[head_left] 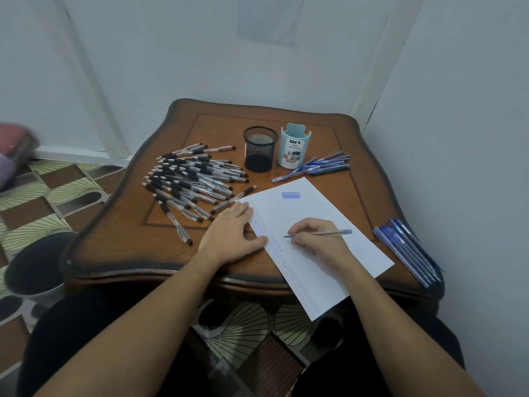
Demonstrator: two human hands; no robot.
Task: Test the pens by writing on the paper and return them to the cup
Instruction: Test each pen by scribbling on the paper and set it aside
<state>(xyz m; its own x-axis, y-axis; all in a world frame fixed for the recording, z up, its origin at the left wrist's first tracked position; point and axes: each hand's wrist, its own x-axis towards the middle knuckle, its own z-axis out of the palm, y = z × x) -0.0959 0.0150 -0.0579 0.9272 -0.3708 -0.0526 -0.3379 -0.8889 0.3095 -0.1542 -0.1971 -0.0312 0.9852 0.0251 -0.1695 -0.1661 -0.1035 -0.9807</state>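
Paper has a column of test scribbles down its left edge, so I'd say testing is well underway. My right grip pinches a blue pen, tip at the sheet beside that column, barrel pointing right. My left grip lies flat with fingers straight, pinning the paper's left edge. Row of blue pens on the desk far right, black-grip pen pile on the left, loose blue pens by the organizer cup. Mesh cup looks empty, so returns are mostly undone.
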